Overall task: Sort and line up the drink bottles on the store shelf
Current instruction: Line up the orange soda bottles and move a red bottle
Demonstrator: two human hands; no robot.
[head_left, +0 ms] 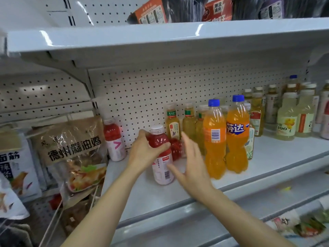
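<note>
My left hand [147,151] grips the upper part of a red drink bottle [162,168] with a white cap, standing upright on the white shelf [270,154]. My right hand [191,164] hovers just right of it, fingers spread and straight, holding nothing. Partly hidden behind the two hands is another red bottle [176,148]. A third red bottle [114,141] stands at the shelf's left end by the pegboard. Two orange soda bottles [226,139] with blue caps stand to the right, with yellow-green tea bottles [188,122] behind them.
Pale yellow drink bottles [293,120] fill the shelf's right part. Bagged food packs [74,148] hang in the bay to the left. An upper shelf [160,41] overhangs closely. Packaged goods lie on the lower shelf [302,223] at the bottom right.
</note>
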